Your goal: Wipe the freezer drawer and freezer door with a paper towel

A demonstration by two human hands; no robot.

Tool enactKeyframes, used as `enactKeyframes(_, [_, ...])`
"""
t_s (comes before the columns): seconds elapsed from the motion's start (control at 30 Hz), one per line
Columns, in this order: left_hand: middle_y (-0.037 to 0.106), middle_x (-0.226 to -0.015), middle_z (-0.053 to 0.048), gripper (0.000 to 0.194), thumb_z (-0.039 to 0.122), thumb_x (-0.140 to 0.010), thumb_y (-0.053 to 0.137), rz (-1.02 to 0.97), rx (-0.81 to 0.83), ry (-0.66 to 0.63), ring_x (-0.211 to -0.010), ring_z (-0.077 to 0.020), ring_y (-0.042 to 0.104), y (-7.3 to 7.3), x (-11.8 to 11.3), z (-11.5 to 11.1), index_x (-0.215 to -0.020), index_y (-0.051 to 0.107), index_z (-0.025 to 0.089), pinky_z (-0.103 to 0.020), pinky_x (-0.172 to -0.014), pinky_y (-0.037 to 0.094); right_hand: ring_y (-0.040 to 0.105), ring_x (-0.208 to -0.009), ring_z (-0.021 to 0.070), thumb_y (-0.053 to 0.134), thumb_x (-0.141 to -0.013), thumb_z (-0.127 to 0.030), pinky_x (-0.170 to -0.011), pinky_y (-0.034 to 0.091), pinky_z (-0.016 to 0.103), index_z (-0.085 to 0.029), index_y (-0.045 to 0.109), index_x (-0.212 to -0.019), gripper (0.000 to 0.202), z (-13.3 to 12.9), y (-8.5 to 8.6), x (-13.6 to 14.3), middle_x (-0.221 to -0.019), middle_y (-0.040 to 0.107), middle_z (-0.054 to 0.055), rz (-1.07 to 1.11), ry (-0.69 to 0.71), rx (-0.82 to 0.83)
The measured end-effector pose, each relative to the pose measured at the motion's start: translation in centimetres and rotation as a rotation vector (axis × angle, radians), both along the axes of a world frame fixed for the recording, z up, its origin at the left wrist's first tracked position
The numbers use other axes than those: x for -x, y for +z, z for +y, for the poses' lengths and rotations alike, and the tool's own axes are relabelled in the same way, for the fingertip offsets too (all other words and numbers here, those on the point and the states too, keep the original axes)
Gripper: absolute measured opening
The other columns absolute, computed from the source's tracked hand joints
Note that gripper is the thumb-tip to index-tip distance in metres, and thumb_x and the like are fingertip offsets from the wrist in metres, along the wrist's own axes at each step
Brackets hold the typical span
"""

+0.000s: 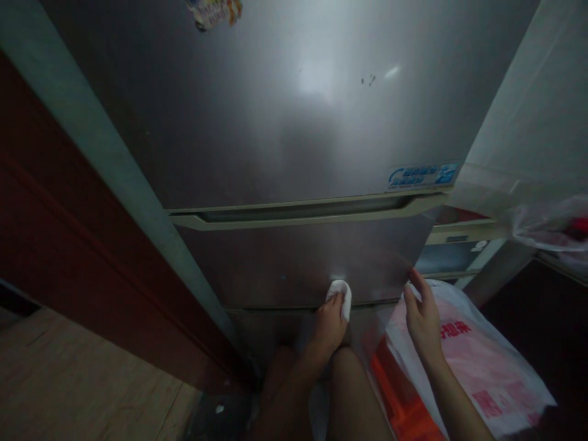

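My left hand [329, 324] is closed on a folded white cloth [340, 293] and presses it to the lower part of the silver middle drawer front [275, 257] of a fridge. The kind of cloth, paper or fabric, is hard to tell. At the drawer's right edge, my right hand [423, 315] has its fingers apart, with the fingertips at or close to the side of the front. It holds nothing that I can see. Above the drawer is the fridge's large upper door [257, 122], with a recessed handle strip [303, 213] between the two.
A white and pink plastic bag [478, 361] with red print stands at the right, beside an orange object [404, 392]. A brown wooden door frame [92, 245] runs close along the left. Bare knees [353, 386] are bent before the fridge. A clear plastic bag [546, 223] lies far right.
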State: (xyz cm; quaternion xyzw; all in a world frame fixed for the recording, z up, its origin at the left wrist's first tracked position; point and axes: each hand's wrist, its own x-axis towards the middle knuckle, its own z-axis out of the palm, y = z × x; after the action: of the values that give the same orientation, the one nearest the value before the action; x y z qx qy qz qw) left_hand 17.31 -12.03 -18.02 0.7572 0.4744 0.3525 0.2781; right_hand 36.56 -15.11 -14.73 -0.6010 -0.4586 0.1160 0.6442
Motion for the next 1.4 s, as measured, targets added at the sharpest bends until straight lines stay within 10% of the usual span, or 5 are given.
enactKeyframes(0.13, [0.069,-0.115,-0.017,0.039,0.024,-0.085,0.046,-0.186,0.027,0.101,-0.105,-0.0255,0.065,-0.3,3.4,-1.1,-0.117,0.063,0.008,-0.036,-0.094,0.049,0.045,-0.129,0.0263,0.048,-0.089,-0.052,-0.108,0.038,0.049,-0.019,0.046,-0.138,0.059,0.0,-0.1,-0.4,-0.139,0.049,0.013,-0.004,-0.004,-0.005])
enactKeyframes(0.33, [0.067,-0.062,-0.01,0.051,0.057,-0.08,0.05,-0.249,0.186,0.733,-0.064,-0.0274,0.065,0.8,17.3,-4.1,-0.074,0.066,0.008,-0.031,-0.051,0.048,0.046,-0.129,0.0268,0.047,-0.09,-0.052,-0.108,0.037,0.051,-0.021,0.046,-0.139,0.057,0.0,-0.3,-0.4,-0.139,0.049,0.012,-0.056,-0.007,0.001])
enactKeyframes(0.57, [0.07,-0.098,-0.016,0.042,0.041,-0.09,0.039,0.193,-0.151,0.981,-0.089,-0.0293,0.067,2.9,27.5,-2.3,-0.111,0.062,0.013,-0.034,-0.071,0.049,0.045,-0.13,0.027,0.048,-0.09,-0.053,-0.108,0.038,0.051,-0.021,0.047,-0.138,0.058,0.2,-0.4,-0.3,-0.139,0.049,0.011,-0.046,-0.017,0.004])
enactKeyframes(0.9, [0.07,-0.095,-0.016,0.03,0.028,-0.082,0.045,0.094,-0.171,0.751,-0.092,-0.0293,0.066,-2.2,22.4,2.4,-0.104,0.058,0.013,-0.038,-0.082,0.05,0.048,-0.127,0.026,0.048,-0.09,-0.052,-0.107,0.038,0.05,-0.021,0.048,-0.137,0.056,-0.1,-0.3,-0.8,-0.137,0.051,0.012,-0.064,0.0,0.024])
enactKeyframes(1.4, [0.068,-0.118,-0.015,0.048,0.005,-0.075,0.044,0.141,-0.124,0.201,-0.113,-0.0254,0.061,-1.6,6.0,0.3,-0.118,0.06,0.014,-0.04,-0.101,0.047,0.048,-0.127,0.0253,0.049,-0.089,-0.052,-0.108,0.037,0.048,-0.019,0.05,-0.134,0.056,0.0,-0.3,-0.6,-0.136,0.051,0.013,-0.003,-0.006,0.0])
